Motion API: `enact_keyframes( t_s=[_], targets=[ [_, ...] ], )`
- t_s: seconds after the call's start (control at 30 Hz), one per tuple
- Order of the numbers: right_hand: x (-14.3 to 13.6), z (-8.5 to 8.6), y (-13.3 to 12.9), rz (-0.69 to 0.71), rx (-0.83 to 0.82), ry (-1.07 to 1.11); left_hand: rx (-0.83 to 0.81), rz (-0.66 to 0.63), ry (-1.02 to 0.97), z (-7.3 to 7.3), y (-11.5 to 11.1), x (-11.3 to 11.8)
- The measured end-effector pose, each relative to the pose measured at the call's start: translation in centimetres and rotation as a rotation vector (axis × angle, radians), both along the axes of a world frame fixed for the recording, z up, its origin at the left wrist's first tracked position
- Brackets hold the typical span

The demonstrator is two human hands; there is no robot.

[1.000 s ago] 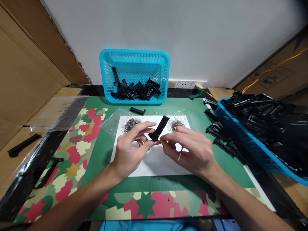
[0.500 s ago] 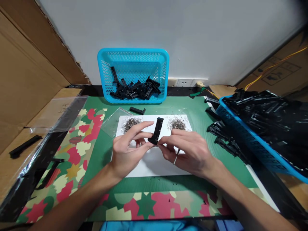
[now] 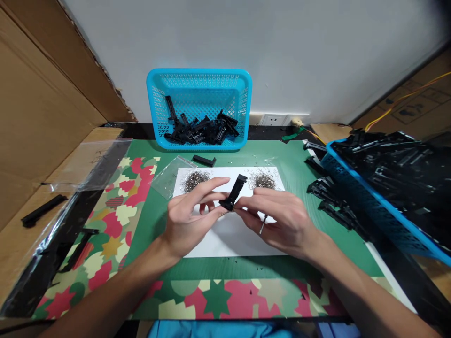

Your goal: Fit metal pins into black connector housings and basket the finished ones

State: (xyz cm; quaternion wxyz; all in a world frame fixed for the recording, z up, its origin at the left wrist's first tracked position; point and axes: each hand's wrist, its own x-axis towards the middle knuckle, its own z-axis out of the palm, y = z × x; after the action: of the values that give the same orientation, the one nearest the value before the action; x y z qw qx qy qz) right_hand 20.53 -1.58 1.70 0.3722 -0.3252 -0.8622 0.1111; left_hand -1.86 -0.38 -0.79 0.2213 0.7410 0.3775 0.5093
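"Holding what, exactly?"

"A long, narrow black plastic part (image 3: 235, 191), tilted above a white rectangular paper sheet (image 3: 229, 239). The left hand (image 3: 188, 218) grasps its lower end between thumb and fingers."

"And the right hand (image 3: 282, 218)?"

"Its thumb and forefinger meet at that same end, while the curled fingers grip a slim metal-shafted tool (image 3: 262, 225). I can't tell whether the fingertips pinch something tiny."

"So which step is this?"

"Close fingertip work at the part's lower end, I'd judge. Any further move there calls for a steady left grip and small, light right-hand motions."

"What's around them?"

"Two loose piles of tiny metal pieces, left (image 3: 196, 180) and right (image 3: 263, 181), on the sheet. Beyond stands a bright blue perforated plastic basket (image 3: 199, 77) holding black parts; a heaped blue plastic basket (image 3: 352, 185) sits to the right."
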Motion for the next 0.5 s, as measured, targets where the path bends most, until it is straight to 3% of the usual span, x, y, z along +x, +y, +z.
enact_keyframes(
  t_s=[0.2, 0.5],
  targets=[
    [0.27, 0.03, 0.19, 0.044, 0.019, -0.009, -0.011, -0.011, -0.002, -0.22, -0.06, -0.17],
    [0.43, 0.26, 0.44, -0.027, -0.061, 0.09, 0.018, -0.103, 0.07, -0.51, 0.32, -0.13]
  ],
)
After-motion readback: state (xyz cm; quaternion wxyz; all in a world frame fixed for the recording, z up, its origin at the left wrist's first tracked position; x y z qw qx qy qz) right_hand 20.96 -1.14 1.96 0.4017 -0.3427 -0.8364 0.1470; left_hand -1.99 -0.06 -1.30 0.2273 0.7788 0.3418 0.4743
